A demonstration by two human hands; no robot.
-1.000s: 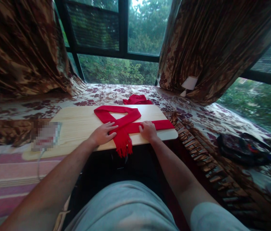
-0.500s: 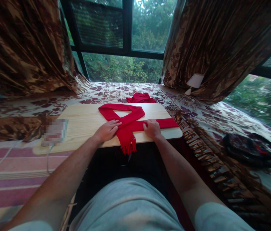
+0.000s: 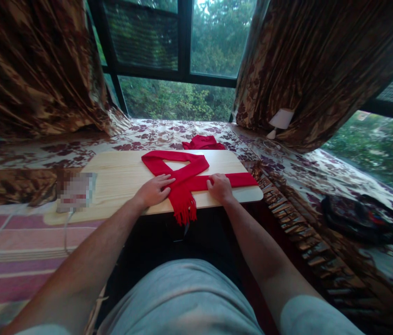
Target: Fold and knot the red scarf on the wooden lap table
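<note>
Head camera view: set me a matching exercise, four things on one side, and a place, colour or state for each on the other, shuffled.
1. Fringed scarf
2. Table lamp
3. Left hand
4. Right hand

A. White, at the foot of a curtain
B. On the straight strip running right
C. Red, its tassels over the near edge of the wooden tabletop
D. Fingers by the crossing

Pairs: 1-C, 2-A, 3-D, 4-B
</note>
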